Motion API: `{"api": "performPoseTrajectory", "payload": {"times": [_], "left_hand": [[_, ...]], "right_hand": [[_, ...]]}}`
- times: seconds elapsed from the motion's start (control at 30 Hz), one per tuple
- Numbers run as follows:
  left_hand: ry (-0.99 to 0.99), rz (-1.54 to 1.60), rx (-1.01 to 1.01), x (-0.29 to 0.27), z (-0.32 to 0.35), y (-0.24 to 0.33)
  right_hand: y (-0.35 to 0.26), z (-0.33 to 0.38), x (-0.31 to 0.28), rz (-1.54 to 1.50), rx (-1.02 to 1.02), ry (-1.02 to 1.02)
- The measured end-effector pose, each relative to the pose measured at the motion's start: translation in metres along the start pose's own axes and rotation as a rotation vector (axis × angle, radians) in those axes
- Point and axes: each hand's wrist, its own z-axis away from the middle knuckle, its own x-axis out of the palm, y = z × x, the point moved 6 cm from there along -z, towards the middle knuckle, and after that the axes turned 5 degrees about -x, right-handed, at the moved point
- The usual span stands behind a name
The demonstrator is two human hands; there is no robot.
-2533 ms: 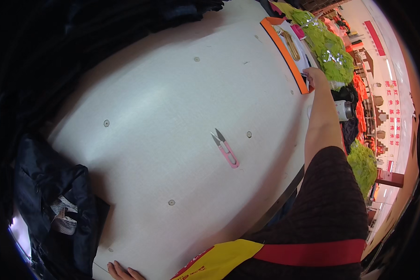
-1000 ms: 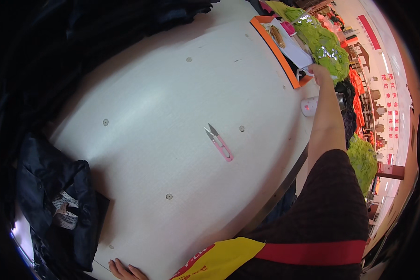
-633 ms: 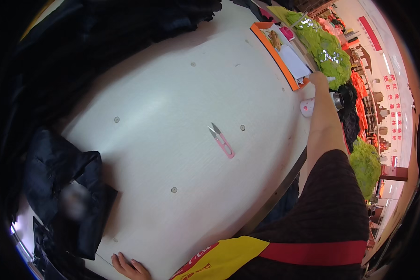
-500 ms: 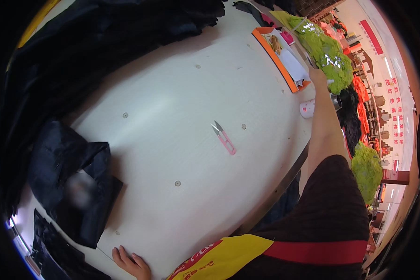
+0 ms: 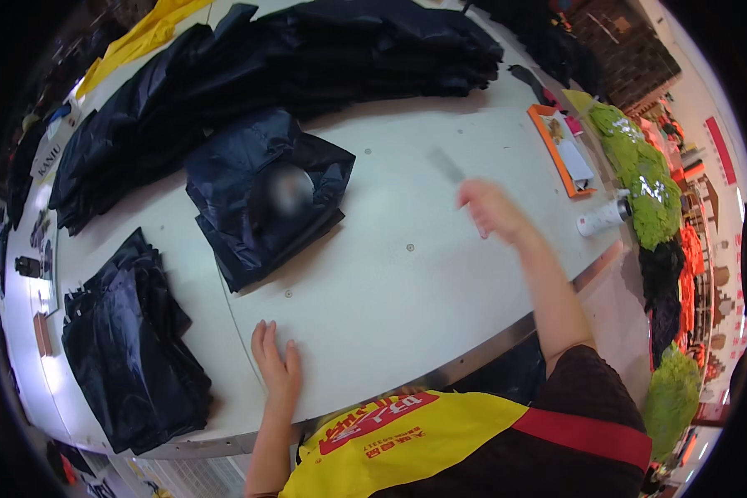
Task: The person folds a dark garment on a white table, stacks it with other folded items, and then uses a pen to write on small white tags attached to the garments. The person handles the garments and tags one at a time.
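Note:
My right hand (image 5: 494, 209) is over the right middle of the white table (image 5: 373, 307), its fingers closed around a pair of thread snips (image 5: 446, 164). The blades point away to the upper left, smeared by motion, and the hand hides most of the pink handle. My left hand (image 5: 278, 361) lies on the table near its front edge, fingers stretched out, holding nothing. Beyond it sits a folded black garment (image 5: 249, 158), partly covered by a blurred pale patch. To its left is a stack of black cloth pieces (image 5: 133, 349).
A long heap of black fabric (image 5: 307, 58) spans the table's far side, with yellow cloth (image 5: 141, 41) behind. At right are an orange-edged box (image 5: 556, 162) with small items, a white bottle (image 5: 603, 217) lying on its side and green fabric piles (image 5: 639, 166).
My right hand has come from beside the box and bottle to the snips, which lay loose on the table, and taken hold of them. The view has swung left; my left hand still rests on the table.

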Motion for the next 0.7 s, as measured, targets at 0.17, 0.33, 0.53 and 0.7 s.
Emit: {"api": "performPoseTrajectory", "payload": {"times": [0.17, 0.33, 0.53, 0.7], "left_hand": [[-0.031, -0.144, 0.448, -0.030, 0.014, 0.081], [-0.430, -0.139, 0.321, -0.021, 0.053, 0.061], [-0.298, -0.128, 0.161, -0.020, 0.056, 0.002], [-0.238, -0.013, 0.009, -0.004, 0.039, -0.018]], "right_hand": [[0.006, 0.089, 0.196, 0.648, -0.373, -0.613], [0.010, 0.147, 0.264, 0.462, -0.560, -0.678], [0.064, 0.035, 0.108, 0.360, -0.414, 0.105], [0.158, -0.019, -0.143, 0.557, -0.210, 0.896]]}}
